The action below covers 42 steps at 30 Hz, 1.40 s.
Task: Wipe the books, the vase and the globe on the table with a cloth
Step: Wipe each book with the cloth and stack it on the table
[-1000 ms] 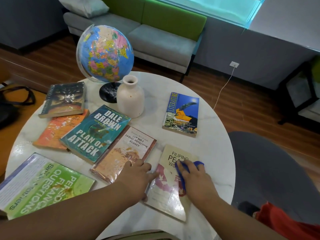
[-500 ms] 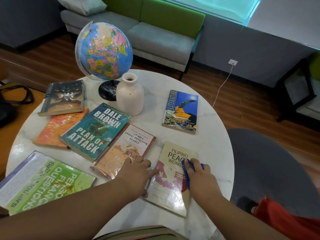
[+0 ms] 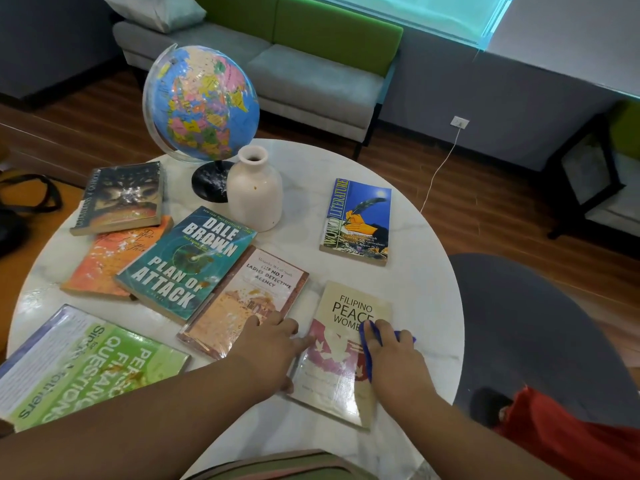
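- Head view (the only one): the right hand [image 3: 391,355] is bunched round the blue cloth [image 3: 364,341]. It presses the cloth on the right half of the Peace book [image 3: 332,358], at the near right of the tabletop [image 3: 415,271].
- The left hand [image 3: 266,344] holds nothing and lies flat-ish, thumb against that book's left edge to pin it. Its fingers seem to rest on the Detective book [image 3: 249,299], but that's hard to tell from this angle.
- The book's long axis runs away from the person. The bare cover lies left of the cloth and nearer the person, so I'd guess the wiping goes that way.
- The vase [image 3: 254,195] and globe [image 3: 204,102] stand at the far side, well apart from both hands, with the left hand nearer.
- The tabletop is round, glossy and marble-look. There's wood floor and a sofa [image 3: 311,74] behind.
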### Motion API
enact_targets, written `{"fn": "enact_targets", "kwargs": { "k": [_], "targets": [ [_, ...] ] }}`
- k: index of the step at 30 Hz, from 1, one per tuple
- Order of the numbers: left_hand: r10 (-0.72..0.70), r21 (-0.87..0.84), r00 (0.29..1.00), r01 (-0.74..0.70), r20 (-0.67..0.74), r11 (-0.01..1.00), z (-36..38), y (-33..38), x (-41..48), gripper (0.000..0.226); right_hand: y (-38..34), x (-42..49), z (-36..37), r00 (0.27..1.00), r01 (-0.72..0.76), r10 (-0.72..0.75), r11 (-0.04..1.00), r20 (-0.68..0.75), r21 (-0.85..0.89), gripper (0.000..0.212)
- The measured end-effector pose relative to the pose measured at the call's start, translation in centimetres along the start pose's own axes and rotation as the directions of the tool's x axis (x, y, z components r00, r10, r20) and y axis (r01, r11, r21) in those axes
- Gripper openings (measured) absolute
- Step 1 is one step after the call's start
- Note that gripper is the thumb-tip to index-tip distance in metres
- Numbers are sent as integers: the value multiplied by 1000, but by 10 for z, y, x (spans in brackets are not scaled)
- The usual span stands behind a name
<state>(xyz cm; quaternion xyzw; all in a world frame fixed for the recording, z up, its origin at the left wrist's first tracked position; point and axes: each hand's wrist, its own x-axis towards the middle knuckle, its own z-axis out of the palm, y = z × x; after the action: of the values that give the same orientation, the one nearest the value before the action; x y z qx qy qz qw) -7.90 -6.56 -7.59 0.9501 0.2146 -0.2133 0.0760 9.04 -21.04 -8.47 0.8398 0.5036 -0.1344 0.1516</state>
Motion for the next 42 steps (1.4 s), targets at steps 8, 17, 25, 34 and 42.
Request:
{"fn": "enact_targets", "kwargs": {
  "k": [8,17,25,34,42],
  "targets": [
    [-1,-3,1000,1,-1,1000,0,1,0,87,14,28,-16,983,-180,182,981,-14,70,71],
    [4,-8,1000,-4,-11,1000,0,1,-2,86,3,17,-9,984,-179,179,984,23,0,59],
    [3,-5,1000,-3,-2,1000,-3,0,-1,86,2,39,-28,969,-246,245,967,35,63,48],
    [1,-14,1000,-1,-8,1000,0,-1,-2,87,-8,5,-9,999,-46,45,995,17,86,73],
    [1,2,999,-1,-50,1000,2,-1,-4,85,-16,7,-7,989,107,-103,994,-108,31,70]
  ]
}}
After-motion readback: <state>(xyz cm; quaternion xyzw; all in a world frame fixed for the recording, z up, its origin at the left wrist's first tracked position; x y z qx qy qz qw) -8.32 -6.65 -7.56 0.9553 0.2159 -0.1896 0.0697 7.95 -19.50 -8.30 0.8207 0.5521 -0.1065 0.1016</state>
